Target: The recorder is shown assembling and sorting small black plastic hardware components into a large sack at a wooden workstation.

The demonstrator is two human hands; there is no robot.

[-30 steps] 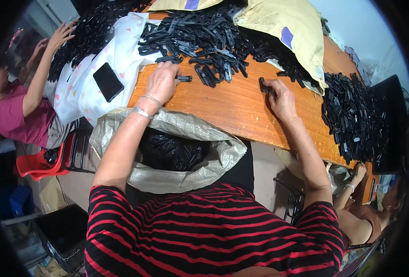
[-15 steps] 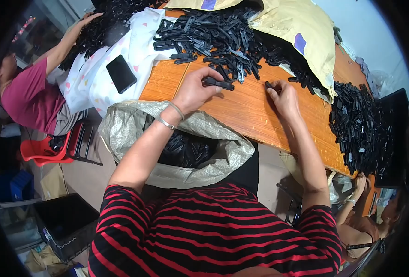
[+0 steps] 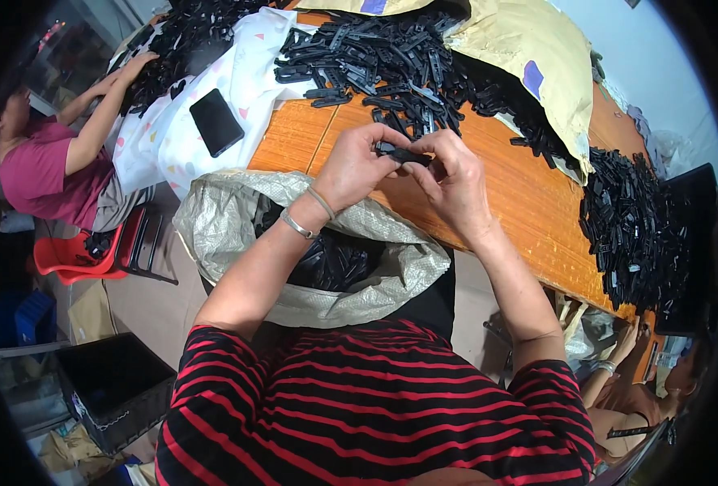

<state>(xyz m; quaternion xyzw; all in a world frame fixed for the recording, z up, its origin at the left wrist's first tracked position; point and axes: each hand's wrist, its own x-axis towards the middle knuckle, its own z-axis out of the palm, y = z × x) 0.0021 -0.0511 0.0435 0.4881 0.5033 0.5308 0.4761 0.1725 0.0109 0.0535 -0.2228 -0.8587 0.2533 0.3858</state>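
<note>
A brown wood-grained tabletop (image 3: 529, 202) spreads beyond and to the right of the hands, with a pale wall behind. Over its near edge, the left hand (image 3: 355, 166) pinches a slender black plastic piece (image 3: 393, 151) between thumb and fingers, and the right hand (image 3: 460, 182) closes its fingertips at the piece's other end; whether a second small part sits between them, I cannot tell. Just beyond both hands lies a loose heap of long black plastic pieces (image 3: 367, 53), part of it running under a tan paper sack (image 3: 529, 49). Below the hands, toward the body, an open grey woven plastic sack (image 3: 412, 279) holds a mass of black pieces (image 3: 335, 263). Well right of the right hand is another dense black heap (image 3: 626, 227). Left of the left hand, a black rectangular phone (image 3: 216, 121) rests on a white patterned sheet (image 3: 173, 150). Judging by this, the handling is well short of finished: one piece is in hand, many remain loose on the wood, and whether the sacked ones are finished is unclear.
</note>
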